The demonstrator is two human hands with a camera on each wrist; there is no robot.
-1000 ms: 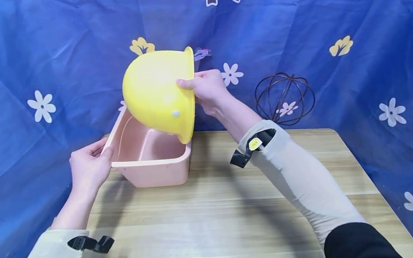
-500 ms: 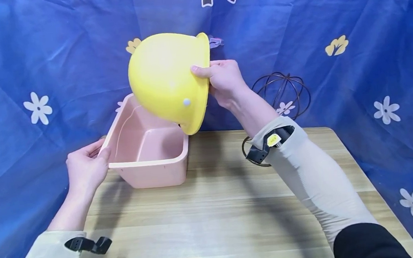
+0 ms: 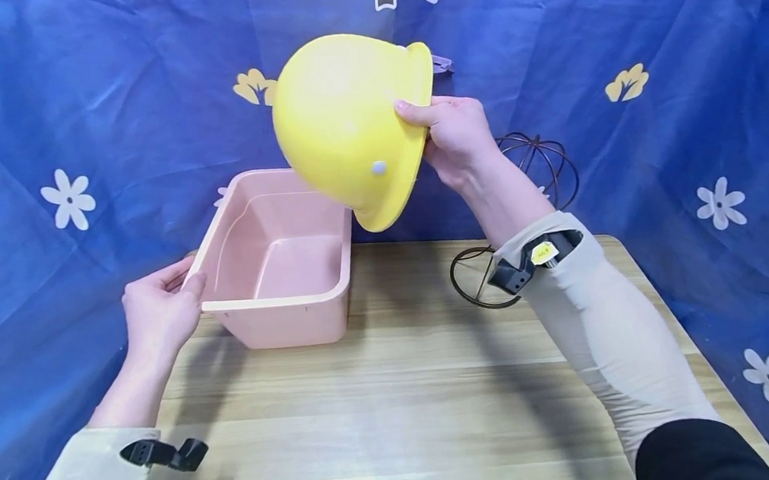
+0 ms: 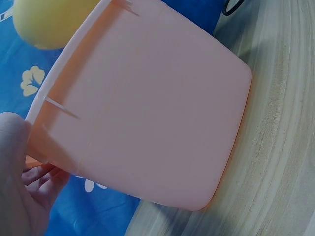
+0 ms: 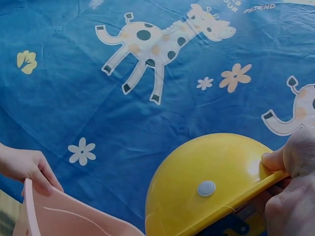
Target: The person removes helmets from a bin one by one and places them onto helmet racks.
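Note:
My right hand [image 3: 461,138] grips the brim of a yellow hard hat [image 3: 346,114], thumb on the outer shell and the other fingers hidden behind the rim. The hat is tilted on its side in the air, above and to the right of a pink plastic bin [image 3: 284,312]. With its left rim pinched by my left hand [image 3: 164,305], the bin stands on the wooden table, and its visible inside is bare. In the left wrist view the bin's outer wall [image 4: 147,98] fills most of the picture. The right wrist view shows the hat's round white rivet [image 5: 206,189].
A dark wire stand [image 3: 475,302] with a ring base and cage-like top stands at the table's back right, partly hidden by my right forearm. Blue patterned cloth [image 3: 159,99] hangs behind and at both sides of the wooden table [image 3: 373,424].
My right hand has carried the hard hat up and to the right, from over the bin's opening to its upper right. My left hand stays on the bin's rim.

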